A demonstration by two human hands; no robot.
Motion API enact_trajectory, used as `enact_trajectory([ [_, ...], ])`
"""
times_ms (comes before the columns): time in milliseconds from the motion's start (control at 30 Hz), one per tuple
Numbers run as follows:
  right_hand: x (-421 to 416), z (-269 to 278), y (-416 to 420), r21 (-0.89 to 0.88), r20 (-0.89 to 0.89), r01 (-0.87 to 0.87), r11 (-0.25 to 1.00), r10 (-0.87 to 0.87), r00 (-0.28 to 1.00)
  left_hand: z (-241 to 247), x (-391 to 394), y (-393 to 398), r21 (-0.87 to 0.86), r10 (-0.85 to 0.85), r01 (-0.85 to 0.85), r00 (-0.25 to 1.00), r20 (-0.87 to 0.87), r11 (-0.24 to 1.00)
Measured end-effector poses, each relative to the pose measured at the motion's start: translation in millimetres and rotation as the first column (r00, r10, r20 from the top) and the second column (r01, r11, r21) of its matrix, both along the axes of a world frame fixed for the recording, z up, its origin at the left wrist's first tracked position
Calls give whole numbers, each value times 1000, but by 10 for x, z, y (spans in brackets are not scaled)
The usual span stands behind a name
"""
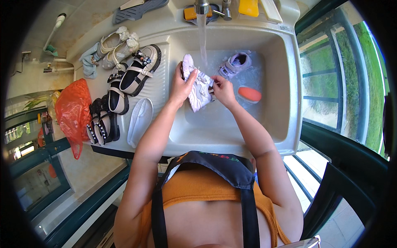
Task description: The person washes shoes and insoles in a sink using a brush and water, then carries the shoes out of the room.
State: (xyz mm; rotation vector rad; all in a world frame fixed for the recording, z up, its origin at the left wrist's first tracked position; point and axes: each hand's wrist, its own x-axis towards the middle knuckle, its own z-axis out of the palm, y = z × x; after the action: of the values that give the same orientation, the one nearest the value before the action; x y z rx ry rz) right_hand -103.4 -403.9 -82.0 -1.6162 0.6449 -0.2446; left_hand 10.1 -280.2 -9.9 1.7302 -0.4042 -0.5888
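Observation:
My left hand [182,88] grips a pale lilac sneaker [200,90] along its sole, thumb on the upper side. The shoe is tilted on its side over the sink basin [198,130]. Fingers of my right hand [224,91] pinch the shoe's right edge, at what looks like a strap or tab. Water [202,40] runs from the faucet [202,6] just behind the shoe. A matching sneaker [236,64] rests in the shallow water to the right. Below it lies an orange-red scrub brush or sponge [249,94] with a pale underside.
Left on the ribbed drainboard [159,80] are black-and-beige strap shoes [141,71], white flower shoes [119,46], pale insoles [140,122] and a blue cloth [90,62]. A red plastic bag [73,111] hangs over the edge. Soap bars [248,7] sit behind the basin; windows [322,74] stand right.

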Motion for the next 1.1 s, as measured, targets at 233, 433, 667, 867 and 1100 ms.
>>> enact_trajectory([
  [233, 368, 87, -98, 810, -61, 177, 559, -221, 973, 74, 120, -107, 254, -86, -64, 839, 538, 965],
  [433, 446, 191, -236, 984, -19, 34, 173, -84, 996, 3, 318, -73, 219, -70, -57, 845, 530, 974],
  [667, 476, 522, -483, 956, -29, 46, 290, -63, 998, -167, 402, -110, -160, 98, -122, 984, -149, 980],
  [867, 424, 757, -656, -185, -207, -341, 922, 303, 930, -718, 411, -251, -280, -117, -137, 676, -728, 950],
  [1100, 531, 670, -689, -626, -97, -280, 728, 283, 954, -698, 367, -217, -211, -152, -2, 683, -714, 978],
])
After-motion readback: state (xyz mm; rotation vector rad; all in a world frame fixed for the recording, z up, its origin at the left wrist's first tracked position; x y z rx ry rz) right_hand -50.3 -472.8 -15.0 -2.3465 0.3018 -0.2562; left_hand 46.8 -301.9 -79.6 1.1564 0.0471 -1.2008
